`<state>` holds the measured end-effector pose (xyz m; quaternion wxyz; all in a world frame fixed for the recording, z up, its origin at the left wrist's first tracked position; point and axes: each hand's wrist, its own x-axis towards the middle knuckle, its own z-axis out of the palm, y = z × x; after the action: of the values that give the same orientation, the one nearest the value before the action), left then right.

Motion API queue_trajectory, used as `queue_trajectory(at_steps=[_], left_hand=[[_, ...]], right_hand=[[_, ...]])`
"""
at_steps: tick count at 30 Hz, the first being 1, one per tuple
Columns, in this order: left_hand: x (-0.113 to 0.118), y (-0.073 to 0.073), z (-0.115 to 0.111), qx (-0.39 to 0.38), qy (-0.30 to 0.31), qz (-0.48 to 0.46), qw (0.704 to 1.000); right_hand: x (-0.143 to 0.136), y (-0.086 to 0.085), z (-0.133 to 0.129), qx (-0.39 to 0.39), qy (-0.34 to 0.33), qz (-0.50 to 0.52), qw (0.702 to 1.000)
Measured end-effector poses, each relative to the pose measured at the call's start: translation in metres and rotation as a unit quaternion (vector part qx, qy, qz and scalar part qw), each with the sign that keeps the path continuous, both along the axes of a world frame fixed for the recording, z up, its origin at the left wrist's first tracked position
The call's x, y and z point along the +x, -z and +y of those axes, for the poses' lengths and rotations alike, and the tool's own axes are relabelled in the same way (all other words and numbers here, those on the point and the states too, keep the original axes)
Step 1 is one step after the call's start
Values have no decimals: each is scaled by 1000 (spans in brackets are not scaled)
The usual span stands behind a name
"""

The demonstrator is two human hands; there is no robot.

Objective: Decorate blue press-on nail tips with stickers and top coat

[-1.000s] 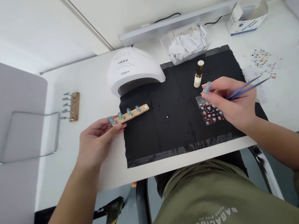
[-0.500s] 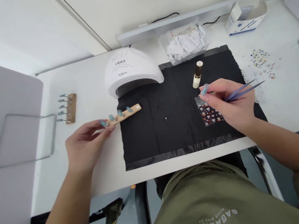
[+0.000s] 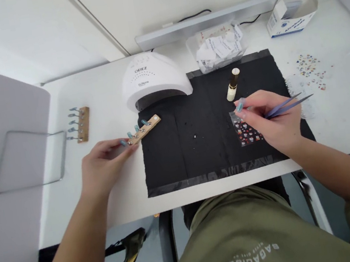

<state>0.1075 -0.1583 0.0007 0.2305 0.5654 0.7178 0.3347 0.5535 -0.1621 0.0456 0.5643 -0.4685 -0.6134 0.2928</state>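
Note:
My left hand (image 3: 108, 161) pinches the near end of a wooden nail tip stand (image 3: 148, 127), which carries several blue-green false nails on small metal posts. The stand's far end reaches over the black mat's left edge. Over the mat's right side, my right hand (image 3: 269, 118) is closed, with a blue-green false nail (image 3: 240, 105) between thumb and finger. Purple tweezers (image 3: 286, 106) lie across that same hand, their tips pointing right. Partly under the hand is a clear sticker sheet (image 3: 246, 133) with small red and white figures. A polish bottle (image 3: 233, 85) stands just beyond it.
A white nail lamp (image 3: 155, 78) stands behind the black mat (image 3: 196, 158). Farther back are a clear box of white packets (image 3: 220, 48) and an open alcohol pads carton (image 3: 291, 15). Loose gems (image 3: 309, 66) lie at right; a second nail stand (image 3: 83, 124) sits at left.
The stand in my left hand has tilted, its far end turning up and slightly left. My right hand keeps the false nail and tweezers almost where they were. The view has shifted slightly.

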Motion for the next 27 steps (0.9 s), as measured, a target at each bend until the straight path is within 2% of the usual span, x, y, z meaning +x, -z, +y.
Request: queue_trajectory(at_steps=[2,5,7,8,10,13,14,17,20,24,27], left_hand=[[1,-9,-5,-28,-39,20,999],[4,-22,-21,-48,-62,27,997],[8,-27,-38,-18,-84,32,996],[11,-30,-46,22,-96,46,994],[21,-35,-61,98,-46,91,990],[51,-46,-72,154,110,107,976],[65,-51,-71,167,148,91,971],[111,-65,-56,135,236,24,962],[156,-72,-32,105,253,-72,959],[203,-67,-5,34,251,-235,938],[223,-58,4,-7,261,-334,906]], right_hand=[[3,1,1,3,18,6,1000],[9,3,4,7,52,33,998],[11,4,5,0,61,46,997],[11,3,5,-6,59,50,997],[9,1,4,-16,42,60,997],[3,0,1,-20,12,63,998],[2,0,1,-22,4,58,998],[1,5,2,-43,-14,46,998],[2,11,6,-68,-43,59,995],[4,13,10,-100,-102,50,989],[4,13,11,-121,-137,41,982]])
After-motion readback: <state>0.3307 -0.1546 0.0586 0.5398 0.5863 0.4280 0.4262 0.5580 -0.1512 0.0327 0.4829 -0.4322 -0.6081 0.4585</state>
